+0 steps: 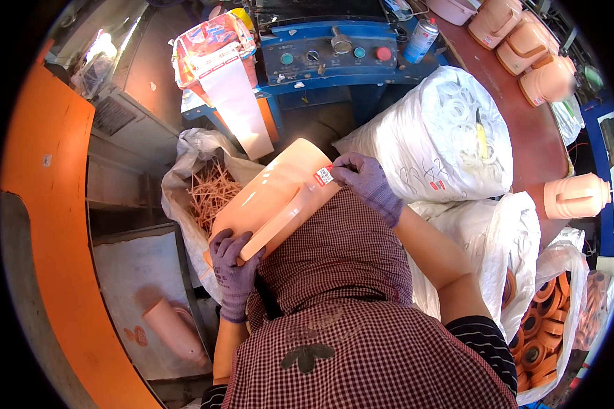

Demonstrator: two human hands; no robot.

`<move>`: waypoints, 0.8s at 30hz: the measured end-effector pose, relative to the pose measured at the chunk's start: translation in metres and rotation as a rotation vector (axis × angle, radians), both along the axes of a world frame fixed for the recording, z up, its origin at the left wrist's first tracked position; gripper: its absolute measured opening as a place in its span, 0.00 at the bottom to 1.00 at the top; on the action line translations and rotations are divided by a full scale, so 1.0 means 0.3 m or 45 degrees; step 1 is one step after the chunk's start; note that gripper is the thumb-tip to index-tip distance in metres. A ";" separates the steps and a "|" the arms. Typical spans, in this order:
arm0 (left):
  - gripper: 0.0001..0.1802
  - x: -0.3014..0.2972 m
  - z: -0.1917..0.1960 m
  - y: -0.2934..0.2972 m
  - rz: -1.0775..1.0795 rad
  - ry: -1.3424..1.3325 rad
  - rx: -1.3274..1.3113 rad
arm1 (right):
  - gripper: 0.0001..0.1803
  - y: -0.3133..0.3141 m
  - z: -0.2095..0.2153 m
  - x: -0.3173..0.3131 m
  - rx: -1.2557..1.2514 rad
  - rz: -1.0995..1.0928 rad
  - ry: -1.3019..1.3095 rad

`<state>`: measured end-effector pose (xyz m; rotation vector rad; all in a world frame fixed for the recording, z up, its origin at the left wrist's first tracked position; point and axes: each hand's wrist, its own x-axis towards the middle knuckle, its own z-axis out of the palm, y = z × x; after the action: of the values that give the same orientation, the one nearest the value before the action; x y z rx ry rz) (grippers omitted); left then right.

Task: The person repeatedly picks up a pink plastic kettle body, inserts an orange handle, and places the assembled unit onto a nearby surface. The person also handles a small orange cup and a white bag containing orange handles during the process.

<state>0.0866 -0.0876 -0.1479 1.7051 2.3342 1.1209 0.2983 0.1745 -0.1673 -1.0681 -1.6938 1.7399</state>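
Observation:
A peach-coloured plastic jug shell (259,198) with a long side handle lies tilted across my lap. My left hand (234,276) grips it by its lower end, fingers closed around the base of the handle. A small red and white sticker (323,176) shows near the upper right rim. Closed in a pinch, my right hand (368,183) has its thumb and fingertips at that sticker's edge. Both hands wear purple-grey knit gloves. Whether the sticker lies fully flat under the fingertips is hidden.
Ahead is a blue machine panel (327,60), a sticker strip (239,102) hanging beside it. A sack of plastic scraps (211,194) stands left, a sack of clear rings (423,136) right. Finished jugs (525,44) line the red table (535,150). Another shell (174,328) lies lower left.

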 end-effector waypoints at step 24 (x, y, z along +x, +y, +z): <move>0.26 -0.081 -0.064 -0.014 -0.070 -0.054 -0.033 | 0.28 0.041 0.030 -0.072 -0.067 0.432 -0.246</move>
<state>0.0623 -0.0919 -0.1671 1.7080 2.2529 1.1022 0.2766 0.1866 -0.1584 -1.0477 -2.0576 1.9476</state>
